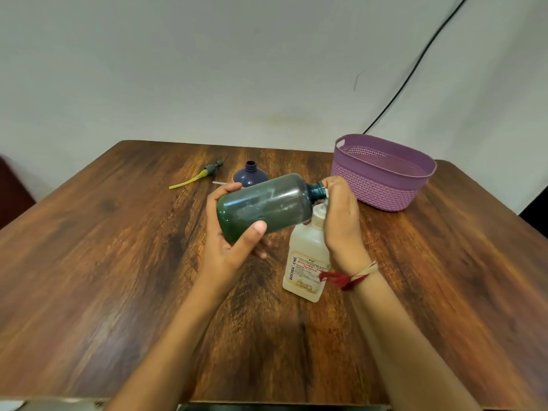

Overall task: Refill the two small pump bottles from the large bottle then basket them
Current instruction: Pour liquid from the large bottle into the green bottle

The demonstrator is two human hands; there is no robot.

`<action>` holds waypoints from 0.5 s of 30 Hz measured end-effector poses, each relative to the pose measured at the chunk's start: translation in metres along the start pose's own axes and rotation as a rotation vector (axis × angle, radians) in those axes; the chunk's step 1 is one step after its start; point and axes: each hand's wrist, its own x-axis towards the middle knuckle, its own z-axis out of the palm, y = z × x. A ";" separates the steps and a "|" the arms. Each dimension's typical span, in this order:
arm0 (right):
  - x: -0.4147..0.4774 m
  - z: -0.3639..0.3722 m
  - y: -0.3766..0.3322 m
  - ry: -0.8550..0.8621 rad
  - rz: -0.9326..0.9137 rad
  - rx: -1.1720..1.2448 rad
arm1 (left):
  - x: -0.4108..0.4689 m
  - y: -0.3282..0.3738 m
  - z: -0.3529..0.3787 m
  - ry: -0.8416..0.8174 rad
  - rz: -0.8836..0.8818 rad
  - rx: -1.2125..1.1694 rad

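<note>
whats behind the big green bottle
A small dark blue bottle stands on the table behind the green bottle, its neck open, no pump. Its lower front edge is covered by the green bottle.

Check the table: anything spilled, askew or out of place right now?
No spill shows. The pump with its yellow tube lies loose on the table, left of the uncapped purple bottle; the left hand holds the green bottle tipped sideways.
</note>
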 end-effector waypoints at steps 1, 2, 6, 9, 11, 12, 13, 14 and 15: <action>0.001 0.000 0.001 -0.001 -0.011 -0.011 | -0.001 0.000 0.000 0.001 0.005 0.002; 0.001 -0.001 0.001 -0.017 -0.009 -0.031 | -0.001 0.001 0.000 0.002 0.010 0.005; 0.007 0.000 0.004 -0.109 0.070 -0.038 | 0.003 0.004 0.000 0.003 -0.015 -0.002; 0.010 0.005 0.005 -0.065 0.012 -0.003 | 0.006 0.002 -0.001 0.019 -0.082 -0.019; 0.009 0.006 0.003 -0.022 -0.048 0.015 | 0.008 0.000 -0.002 0.040 -0.139 -0.032; 0.007 0.006 0.000 -0.012 -0.065 0.029 | 0.008 0.000 -0.002 0.059 -0.163 -0.032; 0.007 0.005 0.000 -0.011 -0.080 0.035 | 0.009 0.001 -0.002 0.082 -0.178 -0.029; 0.007 0.005 0.000 -0.015 -0.092 0.034 | 0.010 0.002 -0.002 0.103 -0.183 -0.021; 0.007 0.005 0.001 -0.027 -0.091 0.026 | 0.012 0.003 -0.001 0.120 -0.180 -0.015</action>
